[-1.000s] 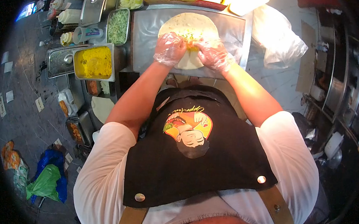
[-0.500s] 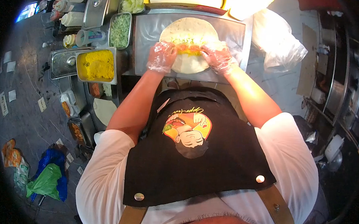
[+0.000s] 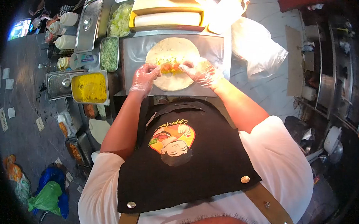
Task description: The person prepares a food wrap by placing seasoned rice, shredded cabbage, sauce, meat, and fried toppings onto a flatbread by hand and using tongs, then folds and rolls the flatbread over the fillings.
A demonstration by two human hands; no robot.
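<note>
A round flatbread lies flat between the two hands, with a strip of orange, yellow and green filling across its middle. The tips of the left hand are at the left end of that strip, over the bread's edge. The tips of the right hand are at the other end, reaching in over the bread.

The bread sits on a shiny grey work surface. Just past it stands a yellow box with a white roll inside. Over on the right is a crumpled white plastic bag, in very bright light. On the left I see shredded greens, a metal pan of yellow food (it is the brightest thing over there), and some white squeeze bottles. A green plastic bag lies on the dark surface further down.

Both arms stretch forward, and both hands wear thin clear gloves. The fingers are curled, thumbs close to them, but I cannot tell whether they pinch anything. The right hand is turned inward, toward the left one.
</note>
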